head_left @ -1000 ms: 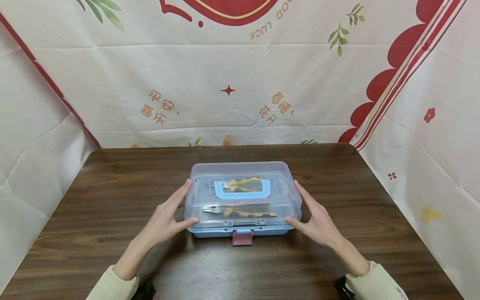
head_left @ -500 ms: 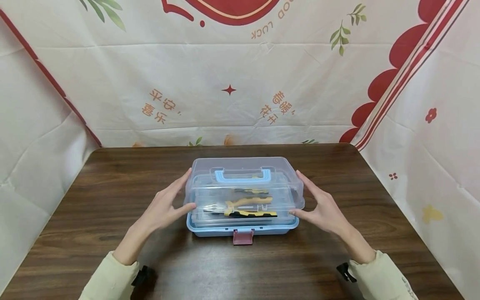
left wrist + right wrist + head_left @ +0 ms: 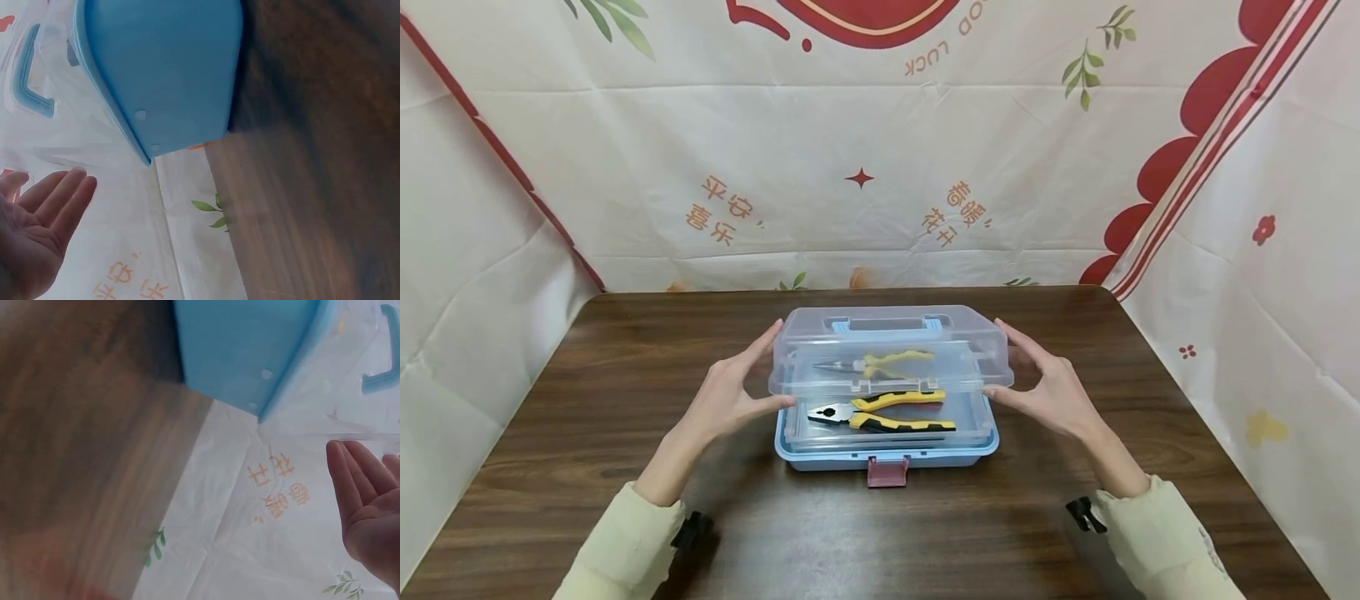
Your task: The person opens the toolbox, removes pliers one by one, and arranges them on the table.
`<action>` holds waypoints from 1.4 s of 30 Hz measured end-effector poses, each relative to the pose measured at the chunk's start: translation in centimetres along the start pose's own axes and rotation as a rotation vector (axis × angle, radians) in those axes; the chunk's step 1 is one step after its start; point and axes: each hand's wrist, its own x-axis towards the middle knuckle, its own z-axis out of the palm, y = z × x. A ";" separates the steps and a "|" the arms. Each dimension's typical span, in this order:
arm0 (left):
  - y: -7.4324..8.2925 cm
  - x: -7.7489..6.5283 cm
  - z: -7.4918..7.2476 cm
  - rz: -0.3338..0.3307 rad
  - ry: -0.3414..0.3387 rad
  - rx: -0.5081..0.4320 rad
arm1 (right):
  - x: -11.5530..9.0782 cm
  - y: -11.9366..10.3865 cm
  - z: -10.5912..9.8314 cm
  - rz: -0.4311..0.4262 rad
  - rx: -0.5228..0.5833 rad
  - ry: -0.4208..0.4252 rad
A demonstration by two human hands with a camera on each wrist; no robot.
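Observation:
A toolbox has a light blue base and a clear lid with a blue handle. The lid is tilted up and back from the base's front edge. My left hand touches the lid's left end, thumb at its front corner. On the right end, my right hand touches the lid likewise. Both wrist views show straight fingers with tips at the lid's edge. Combination pliers with yellow and black grips lie in the clear tray. Behind them, seen through the lid, lie long-nose pliers.
A dark red latch hangs down at the base's front. The box stands on a dark wooden table. White printed cloth rises behind the table and along both sides. Black straps show at the sleeve cuffs.
The lid's front edge has swung up and back, with both hands rising along with it. The combination pliers, first seen through the lid, now lie uncovered.

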 end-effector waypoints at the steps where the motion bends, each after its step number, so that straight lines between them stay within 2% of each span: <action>1: -0.1 0.2 0.0 -0.004 0.013 -0.015 | 0.2 0.3 0.0 0.025 -0.004 -0.002; 6: -0.4 1.0 -0.1 -0.031 0.070 -0.082 | 1.3 0.9 -0.1 0.091 0.018 0.005; 14: -0.4 2.4 -0.5 -0.081 0.148 -0.088 | 3.0 0.5 -0.9 0.163 0.021 0.003; 21: -0.5 4.6 -1.0 -0.180 0.164 -0.075 | 5.6 0.5 -2.0 0.233 -0.029 -0.048; 23: -0.7 5.1 -1.1 -0.201 0.164 -0.084 | 6.4 0.5 -2.3 0.261 -0.015 -0.071; 27: -1.5 5.9 -1.1 -0.239 0.178 -0.187 | 7.8 0.8 -2.8 0.294 0.096 -0.123; 30: -2.2 6.3 -0.7 -0.260 0.205 -0.291 | 8.5 1.3 -2.8 0.319 0.225 -0.119; 33: -3.0 6.5 -0.3 -0.269 0.240 -0.376 | 8.9 1.9 -2.3 0.350 0.304 -0.066; 35: -3.4 6.6 0.1 -0.281 0.248 -0.385 | 9.1 2.4 -1.8 0.370 0.340 -0.021; 37: -3.7 6.6 0.6 -0.302 0.245 -0.405 | 9.4 2.8 -1.2 0.391 0.371 0.019; 42: -3.3 6.6 1.3 -0.353 0.214 -0.478 | 9.8 4.2 0.7 0.435 0.447 0.080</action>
